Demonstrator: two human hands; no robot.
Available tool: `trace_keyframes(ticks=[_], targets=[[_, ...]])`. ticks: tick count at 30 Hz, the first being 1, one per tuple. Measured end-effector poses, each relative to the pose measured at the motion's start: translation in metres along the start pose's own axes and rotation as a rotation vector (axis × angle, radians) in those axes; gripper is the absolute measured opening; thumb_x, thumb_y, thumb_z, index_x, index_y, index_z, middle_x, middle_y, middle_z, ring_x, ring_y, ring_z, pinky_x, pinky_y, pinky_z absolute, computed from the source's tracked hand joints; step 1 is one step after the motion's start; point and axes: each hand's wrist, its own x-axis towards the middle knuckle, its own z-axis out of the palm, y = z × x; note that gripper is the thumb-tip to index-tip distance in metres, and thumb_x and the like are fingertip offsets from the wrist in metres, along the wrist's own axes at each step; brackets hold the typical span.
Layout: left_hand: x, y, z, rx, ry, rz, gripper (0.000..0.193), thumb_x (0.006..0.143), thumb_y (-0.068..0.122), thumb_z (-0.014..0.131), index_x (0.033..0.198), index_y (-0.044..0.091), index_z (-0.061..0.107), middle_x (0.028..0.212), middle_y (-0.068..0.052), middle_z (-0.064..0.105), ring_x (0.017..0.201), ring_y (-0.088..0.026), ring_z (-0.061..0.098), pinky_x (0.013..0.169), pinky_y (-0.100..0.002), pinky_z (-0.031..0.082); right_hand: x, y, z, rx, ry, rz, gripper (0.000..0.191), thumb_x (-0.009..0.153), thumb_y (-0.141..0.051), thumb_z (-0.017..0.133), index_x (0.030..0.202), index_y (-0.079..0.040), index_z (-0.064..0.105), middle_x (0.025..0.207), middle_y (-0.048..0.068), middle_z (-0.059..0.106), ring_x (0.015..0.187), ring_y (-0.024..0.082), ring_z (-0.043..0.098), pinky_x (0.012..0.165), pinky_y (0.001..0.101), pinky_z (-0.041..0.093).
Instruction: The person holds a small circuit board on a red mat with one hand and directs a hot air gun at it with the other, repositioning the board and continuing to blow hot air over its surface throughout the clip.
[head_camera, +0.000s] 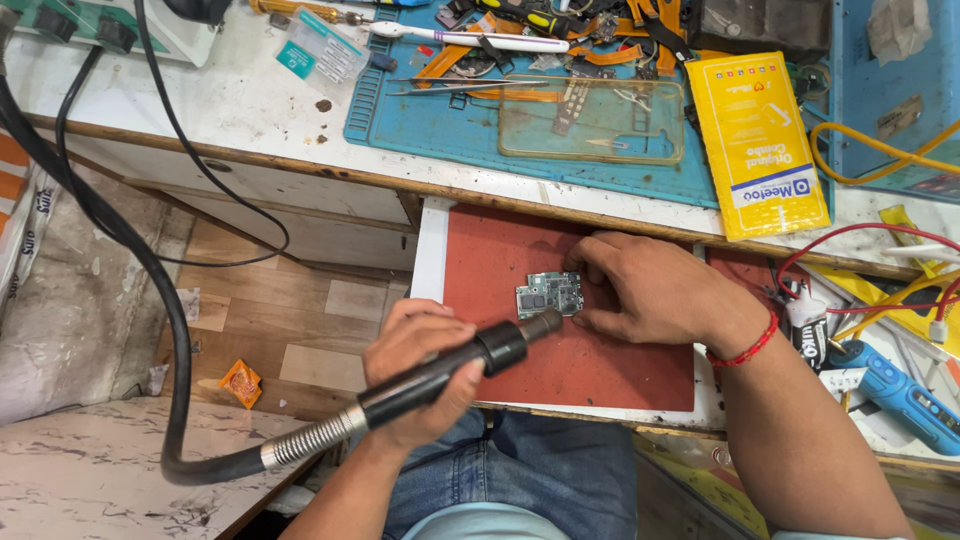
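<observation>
- The left hand (418, 368), low in the middle of the frame, has its fingers wrapped tight around a black hot-air wand (450, 372).
- The wand's metal tip points up and right, just beside the lower edge of the board (549, 294).
- The board is small and green-grey. It lies flat on the red mat (580, 370), right in the middle of the frame.
- The right hand (655, 292) rests on the mat. Its fingers are bent together and press the board's right edge to keep it put.
- To do this well, I think the tip should stay close over one spot, not touch the board.
- The holding fingers sit very near the tip, so they could get burnt. Keep them on the far edge.
- The thick hose (170, 330) loops at the left; a tug there could jerk the wand.
</observation>
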Motion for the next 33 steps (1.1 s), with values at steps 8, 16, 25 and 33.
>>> trace_keyframes(ticks=[8, 16, 25, 33], targets=[[0.0016, 0.0058, -0.0032, 0.044, 0.036, -0.053, 0.026, 0.086, 0.025, 0.074, 0.097, 0.002, 0.072, 0.092, -0.011, 0.074, 0.095, -0.029, 0.071, 0.093, -0.041, 0.056, -0.0001, -0.0004, 0.0000, -0.034, -0.050, 0.067, 0.051, 0.075, -0.032, 0.077, 0.119, -0.012, 0.061, 0.088, 0.013, 0.069, 0.087, 0.034, 0.068, 0.077, 0.0470, 0.053], [0.0029, 0.0063, -0.0038, 0.045, 0.035, -0.066, 0.026, 0.086, 0.024, 0.075, 0.098, 0.002, 0.072, 0.092, -0.011, 0.075, 0.094, -0.028, 0.072, 0.095, -0.041, 0.057, 0.0004, -0.0001, 0.0012, -0.026, -0.022, 0.031, 0.050, 0.074, -0.031, 0.077, 0.117, -0.012, 0.061, 0.089, 0.012, 0.069, 0.087, 0.034, 0.068, 0.076, 0.0470, 0.054], [0.0020, 0.0082, -0.0019, 0.083, 0.028, -0.064, 0.025, 0.085, 0.023, 0.076, 0.097, 0.001, 0.072, 0.093, -0.012, 0.075, 0.097, -0.028, 0.070, 0.093, -0.039, 0.057, 0.0010, -0.0007, 0.0009, -0.052, -0.032, 0.035, 0.051, 0.074, -0.032, 0.078, 0.118, -0.012, 0.061, 0.092, 0.013, 0.069, 0.090, 0.035, 0.068, 0.078, 0.0476, 0.053], [-0.0010, 0.0008, -0.0017, 0.049, 0.072, -0.080, 0.025, 0.086, 0.024, 0.074, 0.097, 0.002, 0.072, 0.091, -0.010, 0.076, 0.093, -0.024, 0.073, 0.094, -0.040, 0.059, 0.0008, -0.0018, 0.0004, -0.039, -0.030, 0.036, 0.050, 0.074, -0.031, 0.077, 0.118, -0.012, 0.061, 0.091, 0.012, 0.069, 0.089, 0.034, 0.068, 0.077, 0.0472, 0.054]])
